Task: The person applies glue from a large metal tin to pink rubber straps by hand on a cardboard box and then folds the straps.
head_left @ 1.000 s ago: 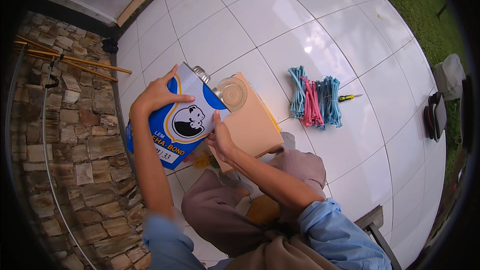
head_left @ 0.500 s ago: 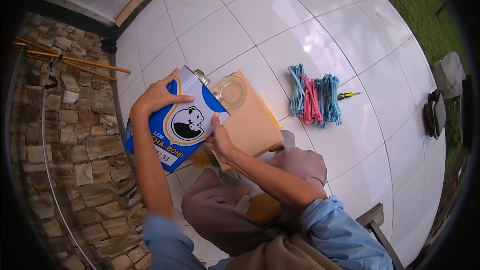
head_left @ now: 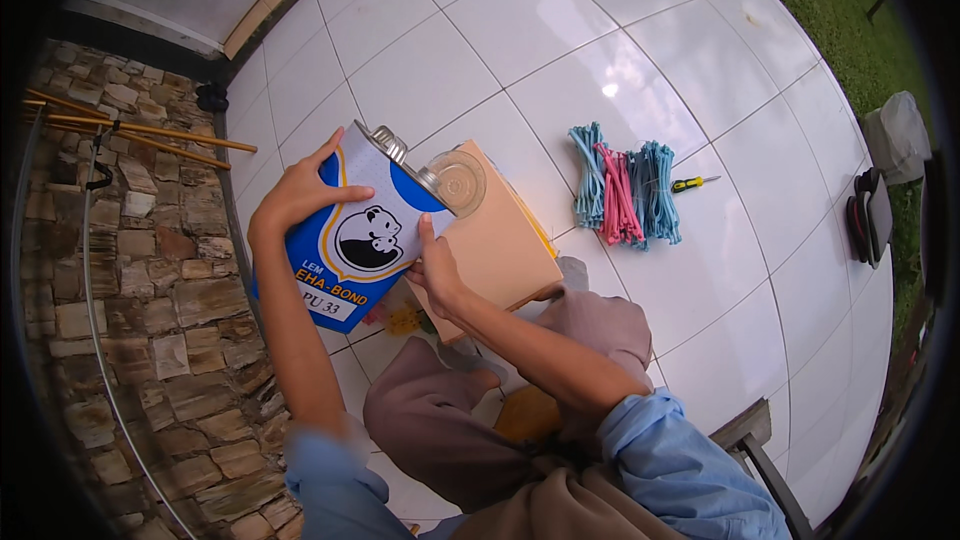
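Head view: the left hand [head_left: 300, 195] and right hand [head_left: 432, 270] clamp a tilted blue-and-white glue can [head_left: 350, 225] over a small clear cup [head_left: 458, 180] (on a tan board [head_left: 500, 245]); pouring seems underway, demanding a steady tilt.

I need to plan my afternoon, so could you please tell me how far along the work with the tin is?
Done: the tin looks uncapped, and a clear lid lies on the tan board. In hand: left hand and right hand tilt the tin towards the board. Left: no glue shows on the board, and the cord bundles lie untouched.
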Tool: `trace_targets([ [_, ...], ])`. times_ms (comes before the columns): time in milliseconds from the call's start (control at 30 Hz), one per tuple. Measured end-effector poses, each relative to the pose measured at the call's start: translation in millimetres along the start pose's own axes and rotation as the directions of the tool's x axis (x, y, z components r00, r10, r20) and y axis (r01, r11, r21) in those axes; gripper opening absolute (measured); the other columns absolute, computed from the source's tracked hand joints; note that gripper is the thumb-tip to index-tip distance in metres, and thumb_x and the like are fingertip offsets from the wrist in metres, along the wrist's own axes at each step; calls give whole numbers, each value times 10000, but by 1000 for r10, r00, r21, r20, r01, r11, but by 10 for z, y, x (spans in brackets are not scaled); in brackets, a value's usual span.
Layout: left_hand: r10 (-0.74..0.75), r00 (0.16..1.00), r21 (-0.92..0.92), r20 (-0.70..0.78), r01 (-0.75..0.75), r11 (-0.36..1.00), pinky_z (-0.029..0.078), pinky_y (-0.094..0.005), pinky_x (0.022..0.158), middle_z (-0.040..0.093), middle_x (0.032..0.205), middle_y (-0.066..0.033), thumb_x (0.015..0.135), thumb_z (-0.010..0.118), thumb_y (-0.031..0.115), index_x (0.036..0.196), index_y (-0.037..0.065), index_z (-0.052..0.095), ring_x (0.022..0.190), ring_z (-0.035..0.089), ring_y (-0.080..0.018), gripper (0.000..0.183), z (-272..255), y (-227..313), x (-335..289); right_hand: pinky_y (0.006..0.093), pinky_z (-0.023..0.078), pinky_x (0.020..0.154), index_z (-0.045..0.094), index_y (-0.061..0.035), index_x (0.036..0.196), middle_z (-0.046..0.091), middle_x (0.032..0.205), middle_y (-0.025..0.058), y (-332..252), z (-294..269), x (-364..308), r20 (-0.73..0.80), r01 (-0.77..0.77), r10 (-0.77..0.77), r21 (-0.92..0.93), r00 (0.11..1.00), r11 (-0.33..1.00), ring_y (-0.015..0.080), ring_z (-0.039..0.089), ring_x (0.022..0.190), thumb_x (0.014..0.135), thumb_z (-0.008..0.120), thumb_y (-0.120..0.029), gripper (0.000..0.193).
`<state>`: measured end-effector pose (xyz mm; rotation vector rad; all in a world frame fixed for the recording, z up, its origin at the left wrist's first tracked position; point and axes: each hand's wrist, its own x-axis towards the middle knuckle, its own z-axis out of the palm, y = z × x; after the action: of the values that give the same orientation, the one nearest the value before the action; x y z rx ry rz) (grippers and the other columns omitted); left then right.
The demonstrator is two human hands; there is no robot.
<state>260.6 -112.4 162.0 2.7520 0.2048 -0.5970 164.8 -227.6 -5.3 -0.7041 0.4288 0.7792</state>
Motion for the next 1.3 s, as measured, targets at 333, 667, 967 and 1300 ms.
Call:
trace_targets([
  [333, -24, 999, 43, 42, 22, 999, 369, -341, 983, 489, 1240, -266, 490, 806, 508, 1381, 78, 330, 1157, 499, -326, 1098, 47, -120, 13, 456, 320, 1002, 245, -19, 1334, 392, 1322, 201, 152, 32, -16, 28, -73, 72, 72, 997, 995, 327, 425, 1196, 903, 286, -596, 722],
  [667, -9, 999, 38, 38, 8, 999, 367, -344, 984, 485, 1246, -265, 488, 797, 523, 1379, 80, 335, 1156, 501, -326, 1097, 93, -148, -9, 288, 438, 738, 375, -40, 1192, 531, 1128, 117, 219, -25, 15, -7, 6, -6, 9, 1000, 1000, 204, 547, 944, 906, 296, -593, 627],
  [967, 14, 1000, -88, -17, -16, 996, 378, -350, 978, 486, 1268, -223, 525, 816, 425, 1402, 140, 298, 1159, 501, -314, 1058, 82, -188, -156, 350, 451, 838, 352, 14, 1215, 503, 1149, 152, 259, 9, 139, -164, 81, -95, -89, 982, 993, 230, 543, 966, 902, 323, -589, 679],
  [1300, 99, 961, -409, -258, -202, 890, 272, -373, 1065, 377, 1388, -147, 519, 809, 231, 1423, 153, 236, 1288, 351, -262, 1073, 482, -1038, -800, 352, 433, 675, 398, 77, 1066, 553, 774, 199, 113, 168, -411, -116, 244, -388, -606, 914, 757, 267, 555, 728, 881, 458, -519, 627],
])
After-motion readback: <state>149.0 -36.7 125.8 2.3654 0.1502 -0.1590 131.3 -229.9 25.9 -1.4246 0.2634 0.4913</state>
